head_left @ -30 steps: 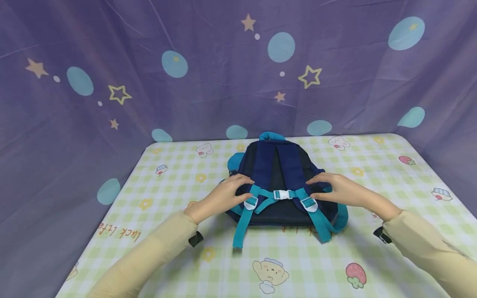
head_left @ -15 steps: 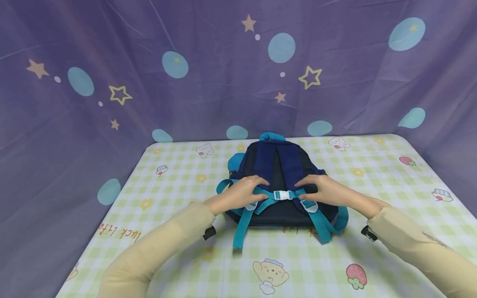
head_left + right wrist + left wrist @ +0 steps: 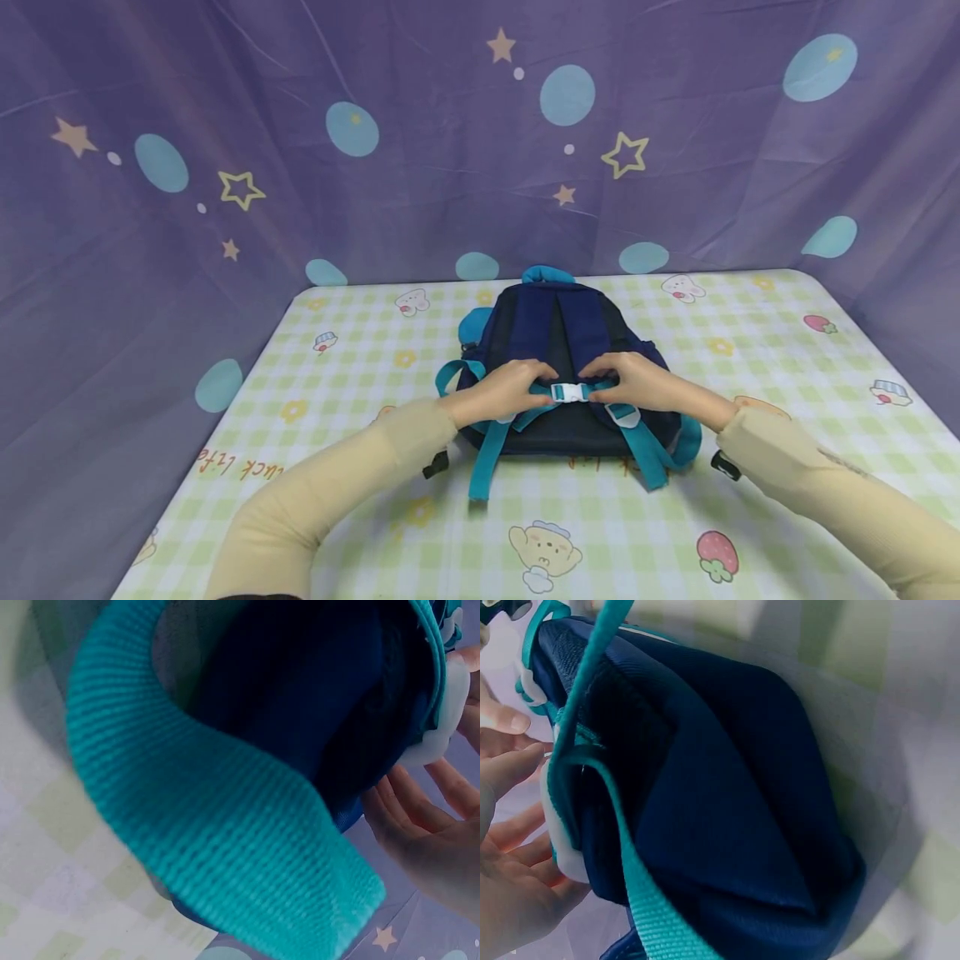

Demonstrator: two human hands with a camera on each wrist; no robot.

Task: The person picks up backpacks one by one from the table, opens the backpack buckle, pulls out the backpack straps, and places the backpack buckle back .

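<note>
A dark blue backpack [image 3: 562, 437] lies with its strap side up. Across its shoulder straps runs a teal chest strap, fastened by a white buckle [image 3: 570, 392]. My left hand [image 3: 502, 392] is at the buckle's left end, thumb tip right beside it and fingers spread above. From the other side my right hand [image 3: 641, 383] mirrors this, thumb tip at the buckle's right end. In the left wrist view, fingers [image 3: 517, 829] reach around a white strap adjuster [image 3: 561, 836]. A wide teal strap [image 3: 225, 810] crosses the right wrist view in front of the bag.
The backpack rests on a green-and-white checked tablecloth [image 3: 360, 400]. Loose teal strap ends [image 3: 487, 467] hang toward the front. A purple curtain [image 3: 450, 200] with stars stands behind the table's far edge.
Both hands have moved inward along the straps, from the white adjusters at the sides to the two ends of the central buckle. A teal strap loop shows at the bag's left side.
</note>
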